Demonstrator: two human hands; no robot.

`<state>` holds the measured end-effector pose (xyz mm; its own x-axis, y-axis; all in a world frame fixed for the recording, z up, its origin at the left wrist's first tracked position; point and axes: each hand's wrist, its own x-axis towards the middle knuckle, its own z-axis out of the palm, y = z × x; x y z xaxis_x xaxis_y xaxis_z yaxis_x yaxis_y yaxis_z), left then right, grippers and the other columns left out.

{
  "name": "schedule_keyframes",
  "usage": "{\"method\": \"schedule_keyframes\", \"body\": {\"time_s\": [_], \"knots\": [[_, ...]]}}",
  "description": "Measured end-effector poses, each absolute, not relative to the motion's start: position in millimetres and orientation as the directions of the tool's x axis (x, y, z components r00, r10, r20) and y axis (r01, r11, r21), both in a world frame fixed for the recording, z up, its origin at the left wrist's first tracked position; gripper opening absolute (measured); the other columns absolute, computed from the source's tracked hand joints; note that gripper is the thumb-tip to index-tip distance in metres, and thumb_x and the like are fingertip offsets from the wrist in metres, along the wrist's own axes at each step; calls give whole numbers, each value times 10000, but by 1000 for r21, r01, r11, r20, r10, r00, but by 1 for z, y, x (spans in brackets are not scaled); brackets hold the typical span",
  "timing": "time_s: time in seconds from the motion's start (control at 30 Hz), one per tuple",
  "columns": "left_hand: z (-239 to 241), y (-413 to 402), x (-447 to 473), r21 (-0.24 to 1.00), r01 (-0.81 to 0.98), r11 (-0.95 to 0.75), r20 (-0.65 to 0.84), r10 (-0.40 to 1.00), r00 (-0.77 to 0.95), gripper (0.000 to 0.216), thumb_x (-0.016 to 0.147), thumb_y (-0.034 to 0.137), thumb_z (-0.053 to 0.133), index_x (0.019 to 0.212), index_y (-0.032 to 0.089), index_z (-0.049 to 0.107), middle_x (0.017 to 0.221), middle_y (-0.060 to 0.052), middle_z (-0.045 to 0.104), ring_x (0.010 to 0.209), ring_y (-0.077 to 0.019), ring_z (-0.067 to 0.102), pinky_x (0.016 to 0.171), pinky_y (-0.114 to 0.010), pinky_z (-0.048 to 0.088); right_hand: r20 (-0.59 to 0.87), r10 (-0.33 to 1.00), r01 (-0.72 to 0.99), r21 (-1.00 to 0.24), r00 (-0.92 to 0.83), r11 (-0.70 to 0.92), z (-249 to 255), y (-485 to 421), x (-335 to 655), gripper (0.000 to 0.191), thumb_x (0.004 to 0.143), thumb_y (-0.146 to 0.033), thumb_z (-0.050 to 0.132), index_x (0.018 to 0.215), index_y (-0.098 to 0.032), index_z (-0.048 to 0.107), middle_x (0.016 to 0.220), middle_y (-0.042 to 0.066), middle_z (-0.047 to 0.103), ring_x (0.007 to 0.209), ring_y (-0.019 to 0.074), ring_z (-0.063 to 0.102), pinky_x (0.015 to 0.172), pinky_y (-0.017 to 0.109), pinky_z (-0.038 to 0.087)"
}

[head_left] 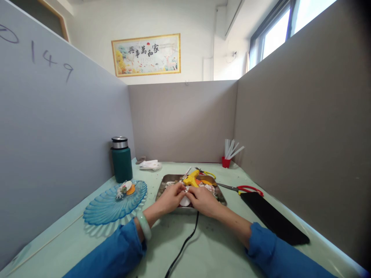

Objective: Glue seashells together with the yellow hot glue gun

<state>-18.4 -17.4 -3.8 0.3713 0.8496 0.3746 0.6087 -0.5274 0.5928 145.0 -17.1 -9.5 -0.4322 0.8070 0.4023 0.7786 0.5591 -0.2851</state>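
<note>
My left hand (172, 196) and my right hand (202, 199) meet over the near part of a metal tray (162, 189). Both have their fingertips pinched close together; whatever small thing is between them is mostly hidden. A white rounded piece (184, 201), perhaps a shell, shows just below the fingers, and I cannot tell if it is held or lying in the tray. Right behind my fingertips a yellow glue gun (191, 179) rests on the tray among shells and orange pieces (206, 182).
Left stands a blue scalloped plate (113, 206) bearing a small shell cluster (126, 189), with a green bottle (121, 164) behind. Scissors (249, 189), a black flat object (272, 216), pliers (207, 173) and a red cup of glue sticks (226, 162) lie right. A black cord (185, 243) runs nearside.
</note>
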Motion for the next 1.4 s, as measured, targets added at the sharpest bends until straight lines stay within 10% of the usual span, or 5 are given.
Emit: {"method": "schedule_keyframes", "body": {"time_s": [1.4], "knots": [[-4, -19, -20, 562, 631, -534, 367, 845, 388, 189, 792, 276, 428, 864, 163, 561, 806, -41, 623, 728, -159, 556, 636, -238, 409, 365, 818, 791, -269, -444, 549, -8, -18, 144, 297, 884, -314, 373, 812, -169, 622, 777, 43, 636, 686, 131, 525, 583, 230, 271]]}}
